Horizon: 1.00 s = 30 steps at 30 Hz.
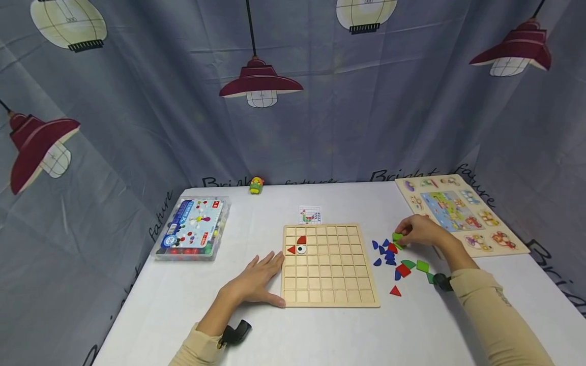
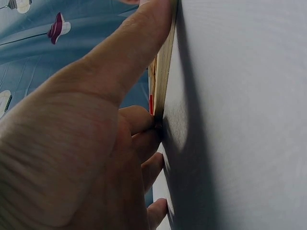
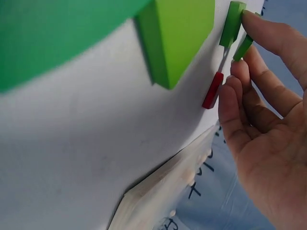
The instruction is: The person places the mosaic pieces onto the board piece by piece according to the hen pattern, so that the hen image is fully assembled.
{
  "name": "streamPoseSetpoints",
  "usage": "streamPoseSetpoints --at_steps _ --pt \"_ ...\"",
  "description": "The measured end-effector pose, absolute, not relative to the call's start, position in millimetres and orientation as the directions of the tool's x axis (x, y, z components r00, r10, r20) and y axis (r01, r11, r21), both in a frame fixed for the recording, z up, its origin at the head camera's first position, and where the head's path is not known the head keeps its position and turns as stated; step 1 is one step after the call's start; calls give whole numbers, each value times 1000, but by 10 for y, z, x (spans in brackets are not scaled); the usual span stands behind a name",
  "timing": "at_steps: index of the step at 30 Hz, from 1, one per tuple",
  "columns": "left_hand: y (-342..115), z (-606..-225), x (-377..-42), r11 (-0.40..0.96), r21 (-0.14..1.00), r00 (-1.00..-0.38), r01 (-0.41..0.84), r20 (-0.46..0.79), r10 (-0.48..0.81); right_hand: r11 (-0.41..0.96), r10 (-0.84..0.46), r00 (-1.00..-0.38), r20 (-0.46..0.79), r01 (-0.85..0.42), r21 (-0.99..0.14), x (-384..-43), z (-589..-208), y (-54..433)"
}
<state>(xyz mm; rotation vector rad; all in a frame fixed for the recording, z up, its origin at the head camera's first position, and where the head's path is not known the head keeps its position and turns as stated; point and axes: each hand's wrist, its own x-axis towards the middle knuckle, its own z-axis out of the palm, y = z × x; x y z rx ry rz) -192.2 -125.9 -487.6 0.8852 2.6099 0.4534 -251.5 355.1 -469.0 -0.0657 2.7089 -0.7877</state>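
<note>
My left hand (image 1: 258,279) lies flat with spread fingers against the left edge of a wooden grid board (image 1: 329,284). Its thumb touches the board's lower left corner. On the board sit a red quarter-round piece (image 1: 301,239), a red triangle (image 1: 291,249) and a white piece with a black dot (image 1: 300,249). At the loose pieces on the right, my right hand (image 1: 418,231) pinches a small green block (image 3: 243,47) between thumb and fingers. Another green block (image 3: 232,24) is right beside it, and a red block (image 3: 212,91) lies close below the fingertips.
Blue pieces (image 1: 389,255), a red square (image 1: 403,270), a green square (image 1: 422,266) and a red triangle (image 1: 396,291) lie right of the board. A pattern card (image 1: 310,215) lies behind it. Around stand a clear plastic case (image 1: 192,229), a small toy figure (image 1: 256,185) and a picture puzzle board (image 1: 499,249).
</note>
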Motion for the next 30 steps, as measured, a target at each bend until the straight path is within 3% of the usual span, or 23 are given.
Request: streamPoseSetpoints --at_steps 30 --pt "-1271 -4907 -1910 746 397 -740 535 -206 640 826 -235 -964 -122 -133 -548 -2454 -4565 2826"
